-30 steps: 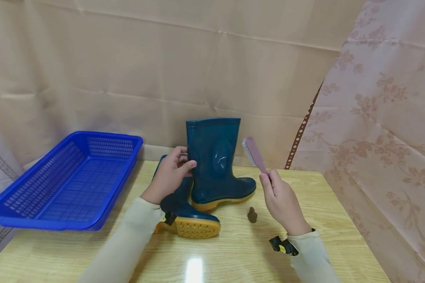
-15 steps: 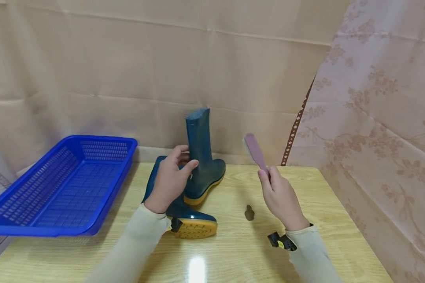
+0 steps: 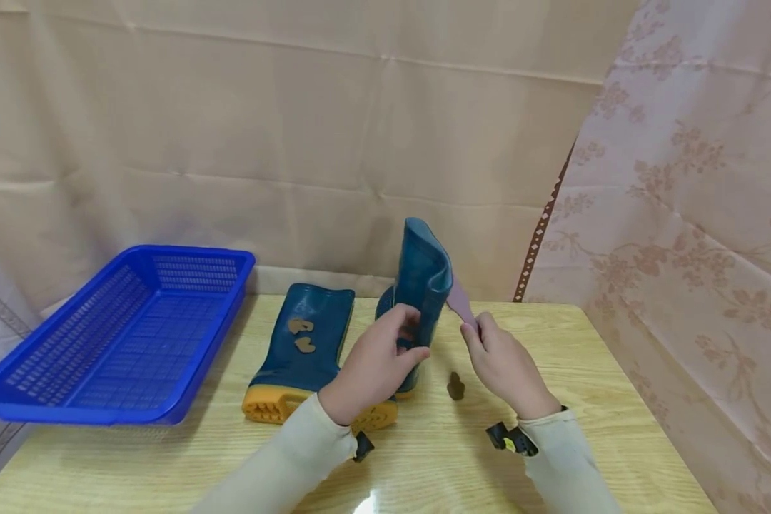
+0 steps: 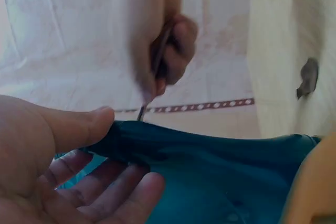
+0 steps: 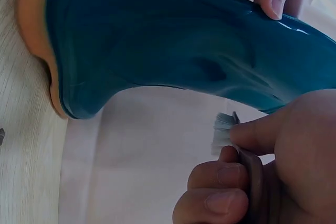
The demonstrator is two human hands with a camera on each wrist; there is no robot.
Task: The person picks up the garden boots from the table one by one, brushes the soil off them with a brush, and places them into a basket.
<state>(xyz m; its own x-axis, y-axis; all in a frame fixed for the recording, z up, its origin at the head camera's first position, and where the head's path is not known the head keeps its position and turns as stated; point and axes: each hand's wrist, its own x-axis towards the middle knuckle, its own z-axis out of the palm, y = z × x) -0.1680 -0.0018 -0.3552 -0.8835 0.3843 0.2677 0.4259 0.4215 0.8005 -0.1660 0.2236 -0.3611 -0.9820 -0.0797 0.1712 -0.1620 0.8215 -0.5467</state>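
My left hand grips the shaft of a dark teal rain boot, thumb on one side and fingers on the other. That boot stands on its yellow sole, its top bent inward. In my right hand is a scrub brush with a mauve handle, its head partly hidden behind the shaft in the head view. White bristles face the boot in the right wrist view; I cannot tell if they touch it. A second boot lies on its side, bearing brown patches.
A blue plastic basket stands at the left of the wooden table. A small brown lump lies on the table near the right hand. Beige cloth hangs behind, and patterned cloth hangs at right.
The upright boot has turned, its toe swinging away to the back, and its top now bends. My left hand has moved right with it, uncovering the lying boot. The brush now meets the shaft's outline.
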